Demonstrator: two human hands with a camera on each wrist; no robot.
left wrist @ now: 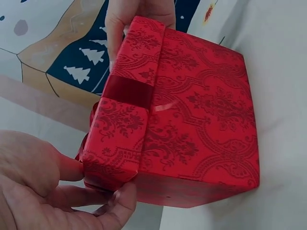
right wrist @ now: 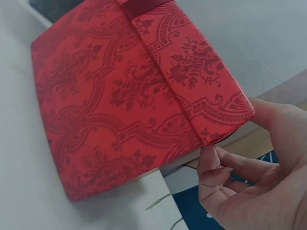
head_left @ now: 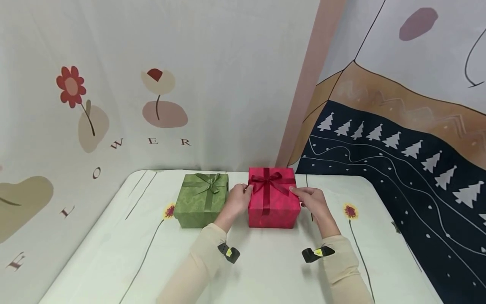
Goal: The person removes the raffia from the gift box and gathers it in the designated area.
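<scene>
A red gift box (head_left: pixel 274 213) with a damask pattern stands on the table, its lid tied with a dark red ribbon and bow (head_left: pixel 267 180). My left hand (head_left: pixel 238 198) pinches the lid's left side, thumb on top and fingers under the lid's lower edge, as the left wrist view shows. On the opposite side my right hand (head_left: pixel 313 202) pinches the lid (right wrist: pixel 192 72) at its corner in the same way. The lid still sits over the box body. Just left of my left hand is a green gift box (head_left: pixel 197 211) with a green bow.
The table (head_left: pixel 152 270) has a white cloth printed with flowers. Behind it hangs a pale curtain (head_left: pixel 235 84) with flower drawings, and to the right a dark cloth (head_left: pixel 379 164) with white trees. Each wrist wears a small black camera (head_left: pixel 229 252).
</scene>
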